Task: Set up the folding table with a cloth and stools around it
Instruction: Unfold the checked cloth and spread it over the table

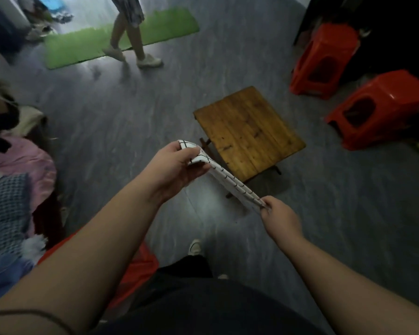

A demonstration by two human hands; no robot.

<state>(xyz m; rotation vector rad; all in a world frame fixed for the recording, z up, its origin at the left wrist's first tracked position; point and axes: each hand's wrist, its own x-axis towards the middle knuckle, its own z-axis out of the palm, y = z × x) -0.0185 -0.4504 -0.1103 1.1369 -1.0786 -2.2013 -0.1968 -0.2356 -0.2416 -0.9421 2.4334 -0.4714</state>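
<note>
A: Where does it stand?

B: The small brown wooden folding table (pixel 248 131) is already up on its legs on the grey floor (pixel 131 131), at about one o'clock from the person, top bare. The folded white cloth with thin black grid lines (pixel 224 176) is held in the air just short of the table's near edge. Two red plastic stools (pixel 323 60) sit well apart from the table, out at two o'clock, the nearer one (pixel 379 110) tipped over.

A: And the grip?

B: The left hand (pixel 177 169) holds one end, thumb on top and fingers curled beneath, pinching the folded layers. The right hand (pixel 279 217) pinches the other end between thumb and curled fingertips. The cloth is taut between them.

A: So, unfolding next. How to do it well?

B: I would say find a loose corner in each hand before letting the folds drop, then spread the arms wide and lay the cloth from the near edge toward twelve o'clock, keeping the grid lines square to the planks. The table looks light, so a hard pull might shift it.

A: Anything in the way?

B: Another person (pixel 131 30) is walking by the green mat (pixel 87 48) at eleven o'clock, well clear.
</note>
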